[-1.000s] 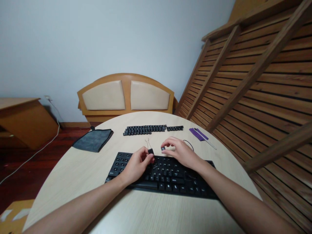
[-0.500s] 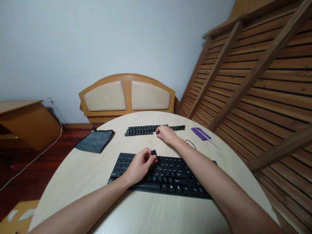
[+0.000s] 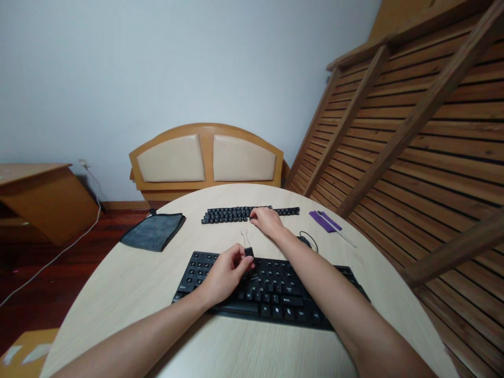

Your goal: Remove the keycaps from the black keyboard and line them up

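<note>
My left hand (image 3: 225,272) is closed round the black handle of a wire keycap puller (image 3: 249,252), whose two thin prongs point up and away from me. Below that hand lies a black keyboard (image 3: 240,308); many of its keys are off, leaving bare posts at the left and upper middle, while lower rows still carry caps. Farther back, loose black keycaps (image 3: 225,214) are lined up in rows. My right hand (image 3: 266,221) is at the front edge of these rows, its fingertips pinched on a small keycap that they mostly hide. My right forearm covers part of the keyboard's right side.
A grey cloth pouch (image 3: 153,232) lies at the table's left. On the right are a purple cloth item (image 3: 323,221) and a thin light stick (image 3: 345,239). A black cable (image 3: 311,234) curls behind my right forearm. The round table (image 3: 106,294) has a curved edge.
My right hand has shifted slightly left along the front of the keycap rows. The left hand keeps hold of the keycap puller in about the same place. The view has tilted slightly.
</note>
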Motion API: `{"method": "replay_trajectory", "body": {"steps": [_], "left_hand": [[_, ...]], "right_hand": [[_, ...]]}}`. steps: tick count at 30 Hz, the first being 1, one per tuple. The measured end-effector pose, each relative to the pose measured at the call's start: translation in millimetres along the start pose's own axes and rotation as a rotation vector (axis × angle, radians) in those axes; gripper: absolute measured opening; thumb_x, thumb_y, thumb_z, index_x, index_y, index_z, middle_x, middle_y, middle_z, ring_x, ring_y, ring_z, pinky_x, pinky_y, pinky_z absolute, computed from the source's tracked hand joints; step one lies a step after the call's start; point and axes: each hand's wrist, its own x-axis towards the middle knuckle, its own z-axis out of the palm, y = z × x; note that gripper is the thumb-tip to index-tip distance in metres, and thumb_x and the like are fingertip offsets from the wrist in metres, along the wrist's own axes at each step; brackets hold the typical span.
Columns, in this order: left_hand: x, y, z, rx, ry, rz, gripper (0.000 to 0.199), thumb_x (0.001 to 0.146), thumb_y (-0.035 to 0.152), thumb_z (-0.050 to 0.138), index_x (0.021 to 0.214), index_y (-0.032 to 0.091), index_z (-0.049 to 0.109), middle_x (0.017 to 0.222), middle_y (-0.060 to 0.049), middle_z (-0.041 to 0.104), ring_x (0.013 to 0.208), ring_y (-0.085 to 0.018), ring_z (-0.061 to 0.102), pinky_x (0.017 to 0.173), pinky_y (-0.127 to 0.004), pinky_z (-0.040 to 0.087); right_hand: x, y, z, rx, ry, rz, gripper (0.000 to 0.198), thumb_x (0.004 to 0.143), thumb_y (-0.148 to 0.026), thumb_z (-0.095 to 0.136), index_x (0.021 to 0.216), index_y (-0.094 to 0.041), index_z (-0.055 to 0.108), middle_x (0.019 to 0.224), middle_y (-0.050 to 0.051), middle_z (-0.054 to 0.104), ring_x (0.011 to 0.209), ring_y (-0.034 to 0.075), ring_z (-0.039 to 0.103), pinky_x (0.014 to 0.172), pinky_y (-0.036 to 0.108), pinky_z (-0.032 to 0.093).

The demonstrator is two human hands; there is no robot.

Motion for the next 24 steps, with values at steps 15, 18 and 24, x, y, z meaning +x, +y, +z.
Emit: {"method": "replay_trajectory", "body": {"steps": [15,18,24], "left_hand": [[0,2,-1,-0.006,-0.008,-0.003,0.023,0.091,0.04,0.055,0.082,0.019,0.05,0.077,-0.001,0.065,0.075,-0.018,0.059,0.072,-0.028,0.042],[1,-2,-1,0.0,-0.013,0.009,0.023,0.091,0.039,0.055,0.083,0.019,0.051,0.076,-0.001,0.064,0.074,-0.018,0.058,0.071,-0.028,0.042],[2,-8,-1,0.036,-0.015,0.036,0.02,0.091,0.037,0.055,0.086,0.017,0.053,0.077,-0.001,0.062,0.073,-0.017,0.057,0.07,-0.029,0.043]], "right_hand": [[-2,-6,-1,0.01,0.0,-0.006,0.027,0.087,-0.03,0.062,0.114,-0.025,0.063,0.11,0.006,0.07,0.101,0.022,0.064,0.081,0.03,0.044],[-9,-6,-10,0.018,-0.02,-0.021,0.034,0.084,-0.027,0.065,0.118,-0.023,0.06,0.107,0.006,0.071,0.1,0.023,0.064,0.08,0.03,0.044],[-63,0,-43,0.085,-0.101,-0.116,0.032,0.079,-0.034,0.069,0.109,-0.026,0.065,0.098,0.002,0.072,0.092,0.021,0.066,0.075,0.028,0.045]]}}
